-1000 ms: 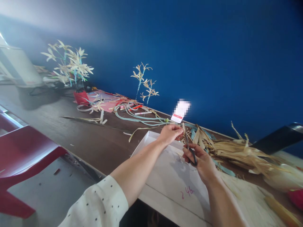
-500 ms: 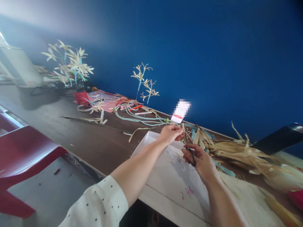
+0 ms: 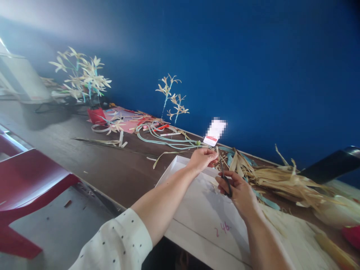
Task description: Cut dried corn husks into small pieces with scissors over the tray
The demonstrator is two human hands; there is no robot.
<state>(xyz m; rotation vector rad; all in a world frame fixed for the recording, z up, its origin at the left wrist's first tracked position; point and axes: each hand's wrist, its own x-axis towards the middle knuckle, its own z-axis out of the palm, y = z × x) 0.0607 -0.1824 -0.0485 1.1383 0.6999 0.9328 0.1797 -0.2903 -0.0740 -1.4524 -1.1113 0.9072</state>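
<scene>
Over the far side of a shallow white box (image 3: 194, 202), my left hand (image 3: 203, 158) pinches a small pale strip (image 3: 217, 149), which looks like dried husk. My right hand (image 3: 236, 187) grips a pair of dark-handled scissors (image 3: 225, 183), its fingers around the loops. The blades point up and away, their tips close beside the strip at my left fingertips. I cannot tell whether the blades touch it. Small pale scraps lie in the box, whose visible side bears a handwritten number. A bundle of dried husks (image 3: 275, 178) lies right of my right hand.
A phone (image 3: 212, 133) leans against the blue wall. Pale blue cord (image 3: 157, 141) lies coiled left of it. Two flower stems (image 3: 168, 93) stand by the wall, and a red pot (image 3: 96, 116) of husk flowers is farther left. A red chair (image 3: 30, 180) stands at the table's left edge.
Almost nothing differs. Both hands, the strip and the scissors keep nearly the same place.
</scene>
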